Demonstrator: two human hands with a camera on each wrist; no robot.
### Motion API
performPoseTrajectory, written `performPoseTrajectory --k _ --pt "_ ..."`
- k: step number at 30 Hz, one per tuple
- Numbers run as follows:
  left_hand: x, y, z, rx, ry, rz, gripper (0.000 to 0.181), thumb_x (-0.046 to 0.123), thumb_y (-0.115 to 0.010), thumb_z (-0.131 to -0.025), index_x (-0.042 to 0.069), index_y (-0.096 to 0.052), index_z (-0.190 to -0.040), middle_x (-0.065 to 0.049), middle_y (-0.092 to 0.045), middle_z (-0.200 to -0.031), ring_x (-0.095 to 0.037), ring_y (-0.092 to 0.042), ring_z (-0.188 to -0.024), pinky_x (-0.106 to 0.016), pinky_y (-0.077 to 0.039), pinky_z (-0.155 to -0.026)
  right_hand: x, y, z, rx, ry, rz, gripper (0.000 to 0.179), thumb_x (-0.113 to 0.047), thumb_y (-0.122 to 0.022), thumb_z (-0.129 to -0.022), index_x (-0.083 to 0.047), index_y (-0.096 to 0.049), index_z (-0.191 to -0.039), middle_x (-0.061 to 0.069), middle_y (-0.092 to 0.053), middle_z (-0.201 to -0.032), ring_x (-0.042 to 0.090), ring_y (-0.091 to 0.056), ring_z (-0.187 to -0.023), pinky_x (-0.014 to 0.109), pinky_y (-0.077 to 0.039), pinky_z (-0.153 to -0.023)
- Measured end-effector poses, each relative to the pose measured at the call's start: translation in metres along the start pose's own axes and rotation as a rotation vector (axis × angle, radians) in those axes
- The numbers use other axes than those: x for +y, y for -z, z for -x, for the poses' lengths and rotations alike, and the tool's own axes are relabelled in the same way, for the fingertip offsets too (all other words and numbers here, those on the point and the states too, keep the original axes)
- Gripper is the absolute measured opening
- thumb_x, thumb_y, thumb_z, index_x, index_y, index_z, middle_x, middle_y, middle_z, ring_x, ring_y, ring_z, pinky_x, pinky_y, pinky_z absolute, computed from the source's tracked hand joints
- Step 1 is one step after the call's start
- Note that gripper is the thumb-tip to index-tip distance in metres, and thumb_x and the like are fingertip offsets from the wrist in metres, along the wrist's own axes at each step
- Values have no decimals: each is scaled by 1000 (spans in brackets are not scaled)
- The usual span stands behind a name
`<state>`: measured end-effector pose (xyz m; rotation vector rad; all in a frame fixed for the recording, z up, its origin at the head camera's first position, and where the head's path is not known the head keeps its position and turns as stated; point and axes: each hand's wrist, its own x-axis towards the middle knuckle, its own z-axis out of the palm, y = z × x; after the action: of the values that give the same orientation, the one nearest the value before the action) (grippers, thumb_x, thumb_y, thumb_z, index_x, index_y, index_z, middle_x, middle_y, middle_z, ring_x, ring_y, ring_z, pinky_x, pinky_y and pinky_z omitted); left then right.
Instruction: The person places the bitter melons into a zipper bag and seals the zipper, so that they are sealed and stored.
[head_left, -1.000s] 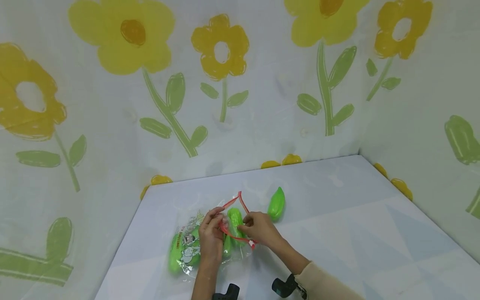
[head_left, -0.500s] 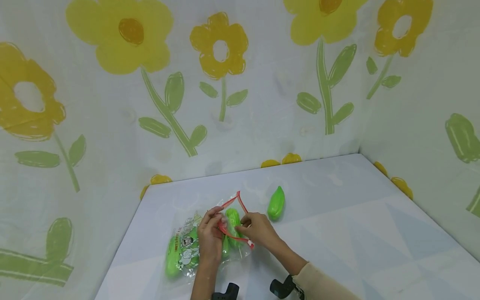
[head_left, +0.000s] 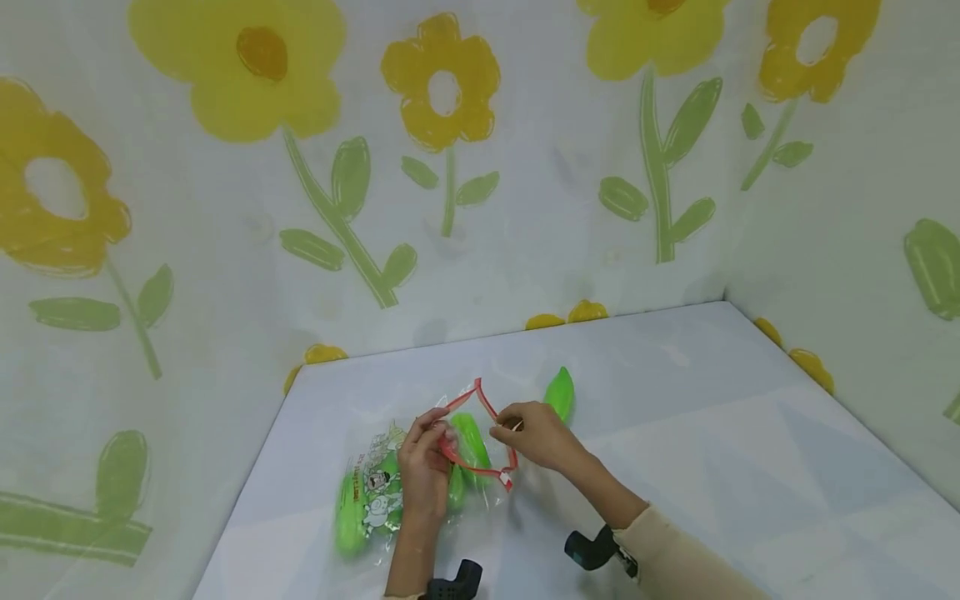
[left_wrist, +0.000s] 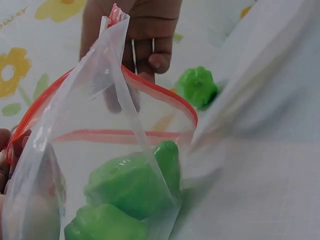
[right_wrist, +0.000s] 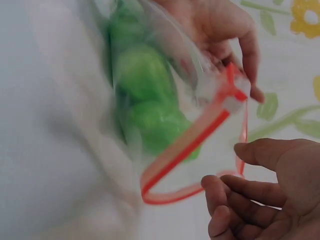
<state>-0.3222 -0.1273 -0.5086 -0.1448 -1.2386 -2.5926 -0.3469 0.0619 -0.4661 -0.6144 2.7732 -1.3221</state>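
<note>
A clear zip bag (head_left: 381,492) with cartoon print and a red zip rim (left_wrist: 172,100) lies at the middle front of the table. Its mouth gapes, and several glossy green vegetable-shaped pieces (left_wrist: 120,185) are inside. My left hand (head_left: 426,475) grips the near left side of the rim, the thumb partly hidden. My right hand (head_left: 543,435) is over the right side of the mouth, fingers loosely bent; in the right wrist view, its thumb and fingertips (right_wrist: 245,150) are right at the rim with a gap between them. Another green piece (head_left: 560,393) lies behind it, partly covered.
The pale table (head_left: 675,433) meets a wall cloth (head_left: 525,208) with yellow flowers at its back and sides. Black wrist cameras (head_left: 456,581) are strapped at both wrists.
My right hand has drawn up and right from the green piece in the bag's mouth, and the rim bulges wider on that side. My left hand keeps its grip.
</note>
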Motion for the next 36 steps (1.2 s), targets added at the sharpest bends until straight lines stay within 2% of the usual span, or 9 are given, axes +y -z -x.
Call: performPoseTrajectory --k 3,8,15,23,30,36 --pt "0 -1 -1 5 0 10 22 -1 -52 -99 -14 -56 -116 -8 -58 -84 -14 -58 -72 -20 -51 -62 8 11 -2 75 -37 11 21 -25 -73 -92 -7 -74 -104 -2 -69 -91 17 -64 -85 31 -55 -68" --pt "0 0 -1 8 3 18 21 -2 -52 -99 -13 -58 -115 -8 -58 -84 -14 -58 -72 -21 -51 -62 28 29 -5 201 -86 57 22 -24 -73 -93 -5 -73 -102 1 -69 -90 19 -64 -86 34 -55 -71" --pt "1 1 -1 5 2 21 20 -1 -53 -99 -12 -59 -114 -8 -59 -84 -14 -58 -72 -20 -52 -63 58 51 -9 302 -96 150 30 -23 -69 -94 2 -70 -111 7 -67 -95 25 -60 -89 41 -52 -76" --pt "3 -2 0 17 4 19 22 -2 -53 -98 -14 -57 -116 -8 -59 -82 -13 -57 -70 -21 -52 -61 75 58 -9 255 -196 195 48 -33 -66 -96 8 -63 -119 16 -66 -102 32 -61 -94 45 -52 -76" --pt "3 -2 0 24 12 32 19 -2 -52 -98 -12 -59 -113 -8 -59 -82 -14 -57 -70 -21 -52 -62 81 54 -14 180 -303 203 58 -42 -63 -97 10 -60 -122 16 -64 -102 28 -59 -87 41 -52 -71" --pt "4 -2 1 22 15 23 19 -1 -54 -98 -11 -60 -113 -8 -59 -82 -13 -58 -71 -21 -52 -62 85 47 -17 156 -367 191 63 -49 -63 -95 9 -60 -119 16 -65 -100 26 -60 -83 37 -51 -64"
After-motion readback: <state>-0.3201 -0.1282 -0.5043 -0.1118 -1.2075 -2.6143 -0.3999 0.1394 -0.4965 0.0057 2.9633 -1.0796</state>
